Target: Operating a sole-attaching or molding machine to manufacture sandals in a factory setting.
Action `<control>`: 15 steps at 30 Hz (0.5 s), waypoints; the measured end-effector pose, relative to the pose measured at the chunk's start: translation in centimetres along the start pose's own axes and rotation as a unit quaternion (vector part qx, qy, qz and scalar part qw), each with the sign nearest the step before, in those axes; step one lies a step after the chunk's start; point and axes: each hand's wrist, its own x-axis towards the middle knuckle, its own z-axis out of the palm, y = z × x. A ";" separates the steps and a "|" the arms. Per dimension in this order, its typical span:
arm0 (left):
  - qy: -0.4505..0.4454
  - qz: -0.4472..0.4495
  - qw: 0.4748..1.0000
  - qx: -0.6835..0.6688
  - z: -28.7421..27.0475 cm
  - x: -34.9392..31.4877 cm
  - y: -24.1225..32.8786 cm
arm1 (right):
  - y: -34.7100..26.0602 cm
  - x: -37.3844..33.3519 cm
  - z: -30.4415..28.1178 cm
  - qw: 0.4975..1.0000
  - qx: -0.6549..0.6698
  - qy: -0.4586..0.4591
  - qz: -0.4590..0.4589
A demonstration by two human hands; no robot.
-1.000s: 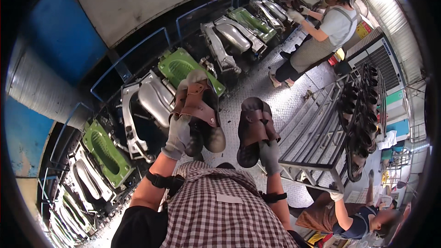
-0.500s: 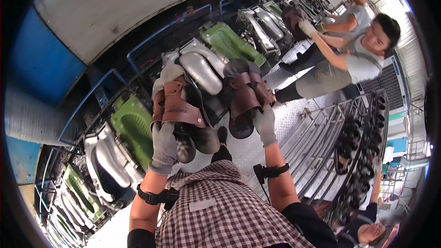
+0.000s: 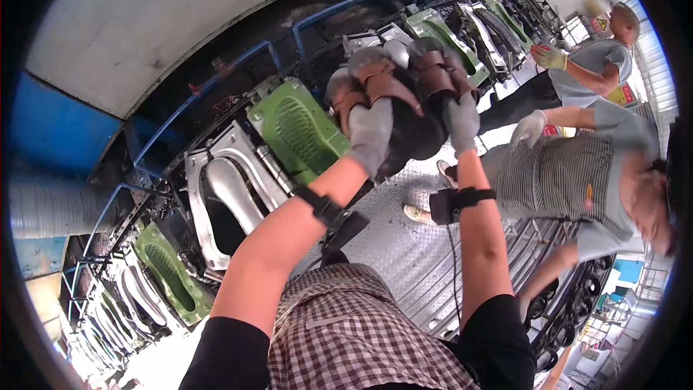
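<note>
My left hand (image 3: pixel 371 133), in a grey glove, is closed around brown leather-strapped sandals. One sandal (image 3: pixel 382 78) with a dark sole shows clearly above the fingers, and another (image 3: pixel 345 94) sits beside it. My right hand (image 3: pixel 463 123), gloved too, grips more brown sandals (image 3: pixel 435 76) by their near ends. Both arms stretch forward, so the two bunches hang almost side by side over the line of moulds. Motion blurs the sandals, and the fingers are partly hidden. Just left of them lies an open green mould (image 3: pixel 299 126) with a ribbed sole shape.
A silver mould (image 3: pixel 234 188) and more moulds run along the left behind blue rails (image 3: pixel 209 94). At right stands a co-worker in a striped apron (image 3: pixel 556 173); another in a grey shirt (image 3: pixel 595 65) is farther back. A metal rack (image 3: pixel 462 274) with black footwear (image 3: pixel 574 310) is lower right.
Both hands have moved forward and to the right with the sandals. The nearer co-worker's hands, earlier raised around something brown, are now lowered, one near the rack. The view has shifted along the moulds.
</note>
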 end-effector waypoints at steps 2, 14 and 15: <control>-0.074 -0.027 0.997 -0.013 5.7 3.7 0.6 | 1.9 6.4 -0.9 0.999 0.013 0.020 -0.021; -0.184 0.037 0.963 -0.192 0.9 7.2 -1.4 | -2.7 -1.0 1.2 0.922 0.333 -0.127 -0.151; -0.173 0.040 0.963 -0.202 -2.1 5.2 -1.6 | -5.1 -4.9 1.5 0.893 0.352 -0.208 -0.189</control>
